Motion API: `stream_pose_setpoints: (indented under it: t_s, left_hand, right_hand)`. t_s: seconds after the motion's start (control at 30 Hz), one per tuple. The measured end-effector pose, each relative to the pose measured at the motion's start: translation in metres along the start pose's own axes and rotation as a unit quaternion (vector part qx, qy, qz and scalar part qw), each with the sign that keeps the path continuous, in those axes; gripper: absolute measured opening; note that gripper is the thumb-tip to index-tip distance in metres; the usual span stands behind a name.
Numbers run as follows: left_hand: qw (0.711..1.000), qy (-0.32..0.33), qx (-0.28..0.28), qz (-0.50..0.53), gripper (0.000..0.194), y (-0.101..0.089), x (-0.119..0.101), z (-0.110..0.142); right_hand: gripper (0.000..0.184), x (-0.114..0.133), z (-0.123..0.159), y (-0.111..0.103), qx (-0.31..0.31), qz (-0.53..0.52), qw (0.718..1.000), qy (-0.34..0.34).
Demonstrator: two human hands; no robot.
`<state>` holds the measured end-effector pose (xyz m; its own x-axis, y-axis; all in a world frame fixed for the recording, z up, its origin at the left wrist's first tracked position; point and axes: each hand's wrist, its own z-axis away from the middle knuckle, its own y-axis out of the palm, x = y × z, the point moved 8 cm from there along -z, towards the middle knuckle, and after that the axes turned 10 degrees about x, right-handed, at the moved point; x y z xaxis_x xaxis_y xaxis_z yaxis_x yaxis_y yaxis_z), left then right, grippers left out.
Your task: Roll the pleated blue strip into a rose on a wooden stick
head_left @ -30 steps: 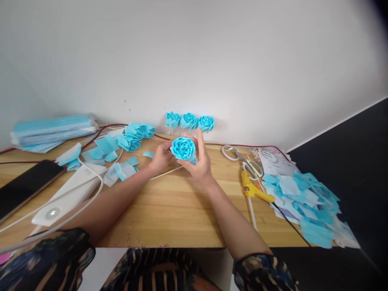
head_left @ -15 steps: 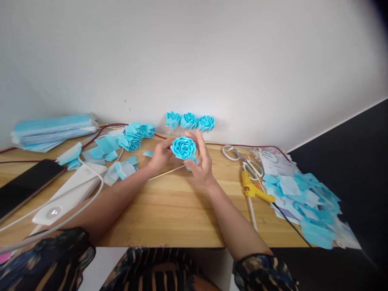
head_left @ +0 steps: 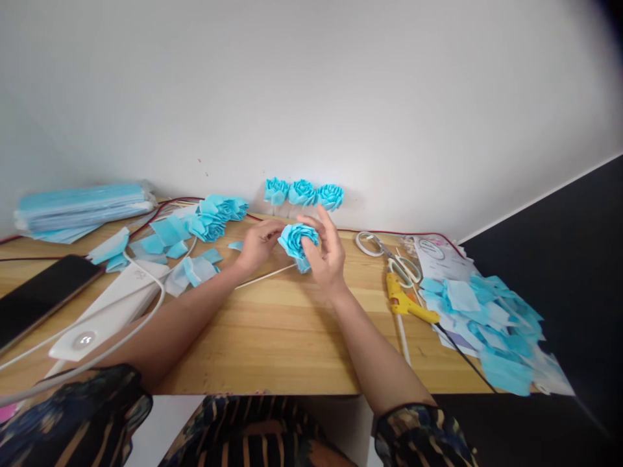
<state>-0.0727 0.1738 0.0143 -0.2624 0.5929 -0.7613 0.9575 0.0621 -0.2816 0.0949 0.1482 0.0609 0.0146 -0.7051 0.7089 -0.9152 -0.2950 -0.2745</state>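
Observation:
A blue rose-like flower [head_left: 294, 239], made of folded fabric, is held between both hands above the table. My right hand [head_left: 329, 259] curls round its right side, with the thumb pressed on the front petals and the index finger raised. At the flower's left edge, the fingertips of my left hand [head_left: 259, 245] are closed on the outer petals. Below, a thin white stick [head_left: 265, 277] slants down to the left; whether it joins the flower is hidden. Three similar blue flowers [head_left: 302, 192] stand in a row against the wall behind.
More blue flowers [head_left: 217, 217] and cut pieces [head_left: 170, 231] lie left, near a stack of blue masks [head_left: 87, 206], a phone [head_left: 46, 298] and a white power strip [head_left: 109, 308]. On the right are tape [head_left: 361, 249], scissors [head_left: 406, 269], a yellow glue gun [head_left: 409, 307] and a fabric pile [head_left: 487, 318].
The flower has tilted, and its face no longer points straight at me. My right thumb has moved from below the flower up onto its front petals.

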Motion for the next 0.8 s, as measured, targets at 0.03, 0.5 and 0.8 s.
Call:
stream_pose_setpoints:
  t_s: [0.03,0.5,0.8]
  left_hand:
    - [1.0,0.0,0.0,-0.005,0.018,0.0,0.0,0.0]
    - [1.0,0.001,0.002,-0.016,0.021,0.002,0.004,0.0]
    - [1.0,0.001,0.002,-0.015,0.021,0.002,0.01,-0.002]
  right_hand:
    - [0.061,-0.002,0.0,-0.001,-0.006,-0.001,1.0,0.008]
    - [0.051,-0.007,0.001,-0.007,-0.033,-0.009,0.999,0.042]
    - [0.062,0.0,-0.002,-0.004,-0.012,-0.024,1.0,0.001]
